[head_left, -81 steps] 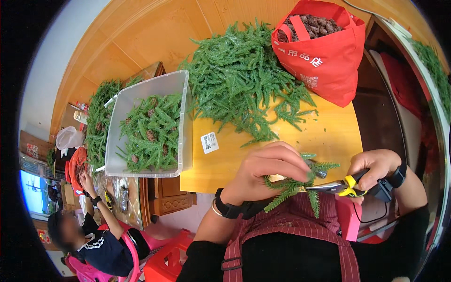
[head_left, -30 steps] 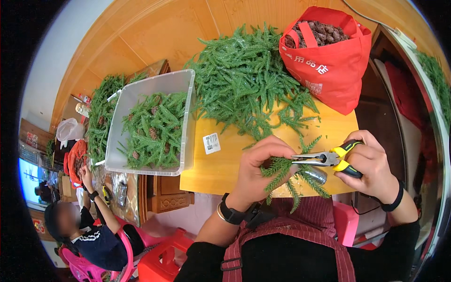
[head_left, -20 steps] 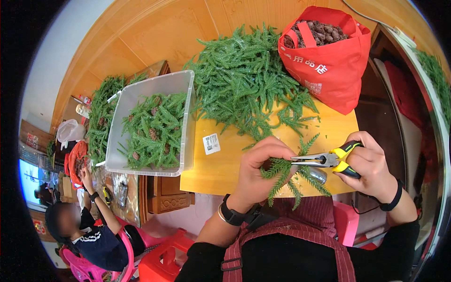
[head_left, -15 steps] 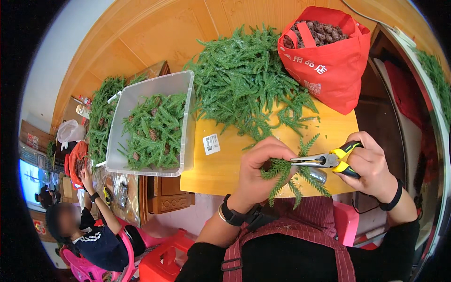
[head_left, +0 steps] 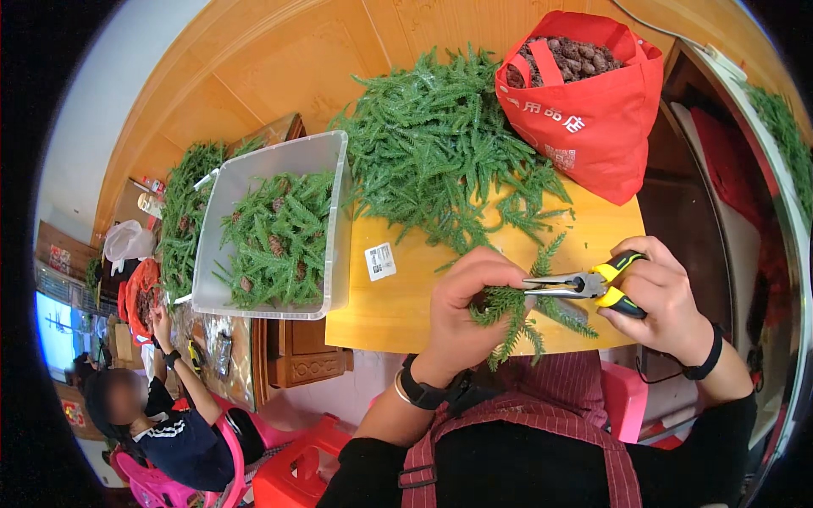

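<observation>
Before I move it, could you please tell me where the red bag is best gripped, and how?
Probably by the front strap handle, from above: it loops up beside the pine cones at the open top of the red bag, whose sides look soft.

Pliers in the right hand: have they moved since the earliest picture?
Yes: judged against the white label on the table, the pliers have shifted up the picture and slightly left.

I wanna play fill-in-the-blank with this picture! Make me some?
The right hand holds yellow-and-black ____.
The left hand holds a sprig coloured ____.
The big red bag is filled with brown ____.
The plastic bin is to the ____ of that bag.

Missing words: pliers; green; pinecones; left.
</observation>
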`<state>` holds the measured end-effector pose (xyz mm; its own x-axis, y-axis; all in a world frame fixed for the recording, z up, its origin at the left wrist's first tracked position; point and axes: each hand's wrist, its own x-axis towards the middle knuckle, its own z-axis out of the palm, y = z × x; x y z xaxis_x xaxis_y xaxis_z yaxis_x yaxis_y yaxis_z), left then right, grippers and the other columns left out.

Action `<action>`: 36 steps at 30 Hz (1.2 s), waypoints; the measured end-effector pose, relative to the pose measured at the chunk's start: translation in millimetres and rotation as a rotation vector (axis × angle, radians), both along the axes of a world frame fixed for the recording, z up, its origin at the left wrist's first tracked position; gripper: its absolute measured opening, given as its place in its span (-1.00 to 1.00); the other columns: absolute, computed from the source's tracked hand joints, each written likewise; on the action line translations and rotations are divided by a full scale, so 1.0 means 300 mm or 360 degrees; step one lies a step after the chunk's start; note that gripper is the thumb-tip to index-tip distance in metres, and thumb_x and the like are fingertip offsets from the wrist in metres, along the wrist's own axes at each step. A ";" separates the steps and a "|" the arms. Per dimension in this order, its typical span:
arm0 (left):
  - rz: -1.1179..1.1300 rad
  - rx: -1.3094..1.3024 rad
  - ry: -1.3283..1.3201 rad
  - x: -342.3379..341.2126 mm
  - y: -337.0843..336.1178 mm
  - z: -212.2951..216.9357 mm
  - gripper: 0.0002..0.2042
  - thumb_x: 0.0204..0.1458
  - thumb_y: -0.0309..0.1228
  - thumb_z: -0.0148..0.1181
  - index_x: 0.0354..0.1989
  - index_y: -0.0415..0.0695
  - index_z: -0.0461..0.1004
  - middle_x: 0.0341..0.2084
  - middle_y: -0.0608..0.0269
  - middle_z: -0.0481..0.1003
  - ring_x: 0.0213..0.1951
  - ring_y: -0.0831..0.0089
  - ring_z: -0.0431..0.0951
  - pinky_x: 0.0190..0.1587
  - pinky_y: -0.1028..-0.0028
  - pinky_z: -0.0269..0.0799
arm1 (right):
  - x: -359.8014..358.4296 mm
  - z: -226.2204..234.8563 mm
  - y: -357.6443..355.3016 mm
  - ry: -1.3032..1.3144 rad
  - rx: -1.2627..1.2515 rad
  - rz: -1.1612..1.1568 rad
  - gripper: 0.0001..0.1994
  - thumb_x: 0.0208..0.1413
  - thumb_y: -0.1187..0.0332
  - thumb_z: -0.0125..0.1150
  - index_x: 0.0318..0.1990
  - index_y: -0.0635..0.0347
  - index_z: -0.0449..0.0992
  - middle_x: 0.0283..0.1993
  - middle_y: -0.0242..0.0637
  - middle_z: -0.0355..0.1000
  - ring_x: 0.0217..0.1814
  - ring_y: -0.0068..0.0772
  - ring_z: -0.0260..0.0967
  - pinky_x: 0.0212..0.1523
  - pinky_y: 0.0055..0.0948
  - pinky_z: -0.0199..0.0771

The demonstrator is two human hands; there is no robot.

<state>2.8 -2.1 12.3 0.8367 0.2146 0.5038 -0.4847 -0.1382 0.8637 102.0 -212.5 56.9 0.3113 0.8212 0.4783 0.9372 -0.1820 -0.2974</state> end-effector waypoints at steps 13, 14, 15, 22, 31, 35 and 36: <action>0.0075 0.0133 -0.0043 0.002 -0.009 0.008 -0.81 -0.31 -0.65 0.22 -0.45 -0.20 0.44 -0.48 0.23 0.42 -0.37 0.41 0.42 -0.30 0.51 0.30 | 0.000 -0.017 -0.015 0.0048 0.0046 0.0023 -0.75 -0.40 0.37 0.33 -0.62 0.27 0.35 -0.58 -0.23 0.29 -0.35 -0.13 0.31 -0.37 -0.34 0.35; 0.0066 0.0125 -0.0037 0.002 -0.009 0.010 -0.81 -0.31 -0.65 0.22 -0.45 -0.20 0.44 -0.48 0.23 0.43 -0.37 0.41 0.42 -0.30 0.51 0.30 | 0.000 -0.017 -0.017 0.0048 0.0047 0.0022 -0.75 -0.40 0.37 0.33 -0.62 0.27 0.35 -0.58 -0.23 0.29 -0.35 -0.13 0.31 -0.37 -0.34 0.35; 0.0057 0.0116 -0.0031 0.002 -0.009 0.011 -0.81 -0.31 -0.65 0.22 -0.45 -0.20 0.44 -0.48 0.22 0.43 -0.37 0.41 0.42 -0.29 0.51 0.30 | 0.000 -0.016 -0.019 0.0035 0.0049 0.0021 -0.75 -0.41 0.37 0.33 -0.63 0.26 0.34 -0.60 -0.23 0.28 -0.37 -0.13 0.31 -0.39 -0.34 0.34; 0.0003 0.0091 -0.0023 0.000 -0.009 0.016 -0.82 -0.30 -0.64 0.23 -0.45 -0.20 0.44 -0.48 0.22 0.43 -0.37 0.41 0.42 -0.29 0.50 0.31 | 0.003 -0.005 -0.025 -0.0103 0.0006 0.0072 -0.75 -0.42 0.39 0.33 -0.67 0.25 0.31 -0.62 -0.23 0.26 -0.42 -0.12 0.29 -0.41 -0.34 0.33; 0.0034 0.0085 0.0016 0.005 -0.002 0.014 -0.81 -0.32 -0.65 0.24 -0.46 -0.21 0.46 -0.48 0.21 0.45 -0.38 0.40 0.44 -0.29 0.49 0.32 | -0.001 0.001 -0.010 -0.0026 -0.0012 0.0006 -0.74 -0.40 0.34 0.33 -0.60 0.27 0.37 -0.50 -0.21 0.33 -0.22 -0.07 0.29 -0.24 -0.23 0.31; 0.0023 0.0109 -0.0071 0.004 0.009 0.005 -0.78 -0.37 -0.67 0.25 -0.45 -0.21 0.47 -0.43 0.16 0.48 -0.33 0.35 0.46 -0.25 0.46 0.34 | 0.002 0.010 -0.017 -0.0124 -0.0025 -0.0035 -0.75 -0.42 0.32 0.33 -0.52 0.22 0.45 -0.46 -0.28 0.37 -0.15 -0.13 0.29 -0.19 -0.22 0.27; 0.0029 0.0139 -0.0087 0.004 0.010 0.004 -0.77 -0.38 -0.68 0.25 -0.44 -0.21 0.47 -0.41 0.14 0.49 -0.31 0.33 0.47 -0.24 0.45 0.35 | 0.005 0.012 -0.019 -0.0173 -0.0042 -0.0051 -0.74 -0.42 0.31 0.33 -0.51 0.22 0.46 -0.46 -0.28 0.37 -0.16 -0.14 0.30 -0.20 -0.23 0.27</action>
<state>4.0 0.9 13.5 0.8039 0.1824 0.5662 -0.5275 -0.2212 0.8202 103.4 -218.2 60.3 0.2851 0.8243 0.4891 0.9573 -0.2189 -0.1889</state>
